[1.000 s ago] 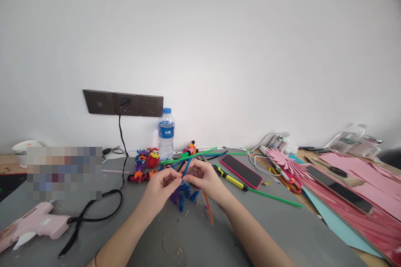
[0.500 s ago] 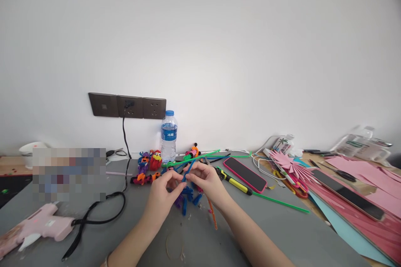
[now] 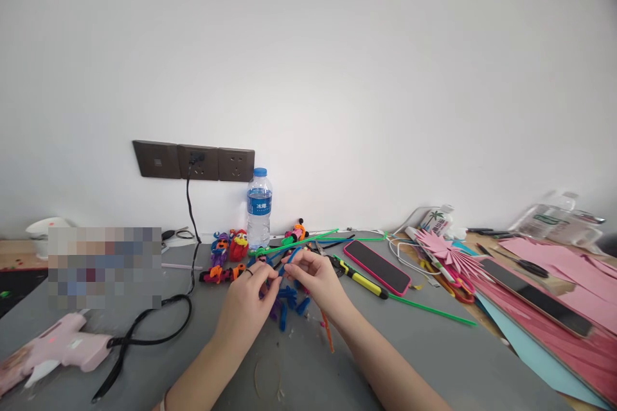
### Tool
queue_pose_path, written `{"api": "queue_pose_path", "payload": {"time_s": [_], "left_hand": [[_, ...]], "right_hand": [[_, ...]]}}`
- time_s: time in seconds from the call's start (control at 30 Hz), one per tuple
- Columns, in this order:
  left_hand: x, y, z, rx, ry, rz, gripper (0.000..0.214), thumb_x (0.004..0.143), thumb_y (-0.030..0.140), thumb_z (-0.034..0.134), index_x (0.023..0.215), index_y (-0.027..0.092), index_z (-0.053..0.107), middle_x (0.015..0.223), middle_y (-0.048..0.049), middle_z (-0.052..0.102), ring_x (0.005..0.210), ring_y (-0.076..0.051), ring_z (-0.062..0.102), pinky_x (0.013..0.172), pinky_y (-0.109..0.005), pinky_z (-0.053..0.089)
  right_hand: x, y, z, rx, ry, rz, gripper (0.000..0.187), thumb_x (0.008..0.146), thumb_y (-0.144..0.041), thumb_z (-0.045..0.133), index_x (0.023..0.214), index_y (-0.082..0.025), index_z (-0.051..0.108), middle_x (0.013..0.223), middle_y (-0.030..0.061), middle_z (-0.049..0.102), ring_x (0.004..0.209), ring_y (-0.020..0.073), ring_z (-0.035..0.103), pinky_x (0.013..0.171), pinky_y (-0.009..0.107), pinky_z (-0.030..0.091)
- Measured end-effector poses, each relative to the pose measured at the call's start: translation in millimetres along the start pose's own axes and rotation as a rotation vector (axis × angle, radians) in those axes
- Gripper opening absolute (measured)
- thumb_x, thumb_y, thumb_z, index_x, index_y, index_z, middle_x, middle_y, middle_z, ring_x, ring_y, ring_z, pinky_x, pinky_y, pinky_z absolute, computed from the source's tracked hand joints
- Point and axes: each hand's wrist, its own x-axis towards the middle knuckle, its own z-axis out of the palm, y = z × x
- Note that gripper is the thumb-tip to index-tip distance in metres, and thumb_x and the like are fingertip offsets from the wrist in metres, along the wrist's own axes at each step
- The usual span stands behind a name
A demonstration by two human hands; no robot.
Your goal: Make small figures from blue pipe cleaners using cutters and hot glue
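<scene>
A blue pipe cleaner [image 3: 292, 256] is pinched between the fingertips of both hands above the grey table. My left hand [image 3: 253, 295] is closed on its lower end, and a ring shows on one finger. Closed on it a little higher up is my right hand [image 3: 315, 276]. Several short blue pipe cleaner pieces [image 3: 288, 298] lie on the table just below the hands, with some purple among them. An orange pipe cleaner [image 3: 328, 332] sits by my right wrist. Small pipe cleaner figures [image 3: 239, 246] stand behind my left hand.
A water bottle [image 3: 259, 209] stands by the wall. On the right are a yellow utility knife [image 3: 364, 282], a pink-cased phone [image 3: 378, 267], a green pipe cleaner [image 3: 434, 311] and pink paper [image 3: 554, 263]. A pink glue gun [image 3: 72, 343] with a black cable [image 3: 126, 340] lies at left.
My left hand has turned slightly, bringing its ring into view, and its fingers have curled further round the lower end of the blue pipe cleaner. My right hand has hardly moved.
</scene>
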Motion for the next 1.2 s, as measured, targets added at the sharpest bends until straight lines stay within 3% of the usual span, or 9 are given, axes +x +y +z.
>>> {"api": "queue_pose_path", "payload": {"time_s": [0.13,0.43,0.53,0.6,0.7,0.8,0.97,1.07,1.2], "left_hand": [[0.8,0.1,0.8,0.048,-0.027,0.005,0.017,0.084,0.020,0.053,0.068,0.022,0.053,0.065,0.0016,0.054,0.053,-0.014,0.049,0.056,-0.024,0.032],[1.3,1.4,-2.4,-0.037,-0.005,0.009,0.015,0.083,0.022,0.056,0.068,0.022,0.058,0.067,0.0013,0.054,0.052,-0.013,0.044,0.056,-0.025,0.031],[3.5,3.0,-2.5,-0.195,-0.005,-0.084,0.013,0.084,0.028,0.059,0.073,0.022,0.060,0.071,0.0005,0.056,0.057,-0.013,0.048,0.060,-0.025,0.036],[5.2,4.5,-1.2,-0.394,-0.025,-0.215,0.016,0.082,0.036,0.062,0.077,0.021,0.061,0.071,0.0003,0.055,0.061,-0.014,0.050,0.060,-0.024,0.039],[6.2,7.3,2.2,-0.742,-0.077,-0.454,0.028,0.075,0.046,0.072,0.078,0.020,0.061,0.066,0.0025,0.050,0.061,-0.012,0.047,0.058,-0.023,0.041],[4.3,11.3,6.4,-1.016,-0.153,-0.623,0.037,0.068,0.050,0.078,0.075,0.018,0.063,0.065,0.0033,0.048,0.060,-0.010,0.044,0.057,-0.022,0.041],[-0.7,18.6,11.1,-1.118,-0.159,-0.628,0.036,0.067,0.048,0.081,0.080,0.016,0.069,0.068,0.0006,0.052,0.066,-0.011,0.047,0.061,-0.023,0.043],[-1.8,20.4,11.5,-1.143,-0.100,-0.636,0.037,0.066,0.049,0.081,0.070,0.016,0.066,0.067,0.0005,0.052,0.067,-0.012,0.047,0.062,-0.023,0.044],[-0.6,19.5,10.7,-1.230,-0.032,-0.745,0.037,0.058,0.046,0.086,0.070,0.017,0.068,0.069,0.0004,0.056,0.069,-0.012,0.051,0.064,-0.024,0.045]], "right_hand": [[-0.7,-0.2,2.0,0.020,-0.009,-0.027,0.035,0.069,-0.046,0.079,0.070,-0.019,0.057,0.077,0.0010,0.064,0.064,0.0137,0.060,0.067,0.029,0.051],[0.0,-6.3,-3.8,-0.021,-0.034,0.009,0.035,0.070,-0.047,0.078,0.073,-0.019,0.058,0.069,-0.0001,0.064,0.065,0.0150,0.062,0.067,0.029,0.052],[0.1,-10.5,-7.9,-0.070,-0.029,0.013,0.031,0.072,-0.045,0.077,0.076,-0.019,0.061,0.069,0.0008,0.066,0.066,0.0155,0.062,0.064,0.028,0.051],[-1.0,-12.3,-8.5,-0.105,-0.017,-0.005,0.027,0.076,-0.043,0.074,0.080,-0.019,0.063,0.071,0.0010,0.066,0.062,0.0148,0.060,0.060,0.027,0.049],[-4.5,-14.7,-6.0,-0.186,0.035,-0.150,0.017,0.082,-0.036,0.069,0.083,-0.020,0.064,0.079,0.0024,0.065,0.067,0.0154,0.059,0.061,0.027,0.048],[-9.4,-18.2,-2.8,-0.385,0.110,-0.431,0.005,0.086,-0.022,0.063,0.081,-0.021,0.062,0.084,0.0034,0.063,0.082,0.0184,0.060,0.072,0.030,0.049],[-14.0,-21.3,-3.0,-0.756,0.078,-0.740,0.014,0.087,-0.009,0.058,0.083,-0.023,0.060,0.089,0.0055,0.061,0.085,0.0197,0.059,0.073,0.033,0.048],[-14.4,-21.4,-3.1,-0.884,0.046,-0.804,0.016,0.088,-0.008,0.057,0.084,-0.023,0.059,0.088,0.0056,0.060,0.084,0.0198,0.058,0.073,0.033,0.046],[-15.7,-22.7,-0.2,-0.942,0.011,-0.834,0.016,0.090,-0.010,0.055,0.081,-0.023,0.058,0.090,0.0057,0.061,0.083,0.0190,0.057,0.073,0.033,0.045]]}}
